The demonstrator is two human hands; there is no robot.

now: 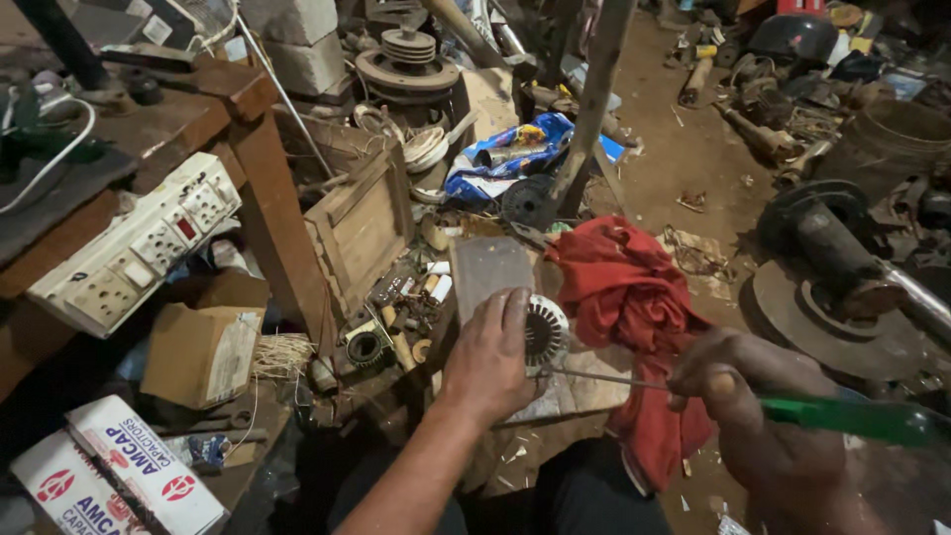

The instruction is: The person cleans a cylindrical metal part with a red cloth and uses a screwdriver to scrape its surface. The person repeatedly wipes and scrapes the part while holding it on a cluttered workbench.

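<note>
My left hand (488,357) rests on a round metal motor stator (546,333) with slotted laminations and holds it down on a scrap of cardboard (565,391). My right hand (738,381) grips a screwdriver by its green handle (852,416). The thin metal shaft (604,377) points left, and its tip sits at the stator's lower edge beside my left thumb. A crumpled red cloth (629,287) lies just right of the stator and hangs down behind the shaft.
A white switch-and-socket board (134,248) hangs off the wooden bench at left, with cardboard boxes (203,352) below. A wooden frame (362,223), small motor parts (371,347), a blue bag (515,149) and a heavy rusty disc with a shaft (827,287) crowd the dirt floor.
</note>
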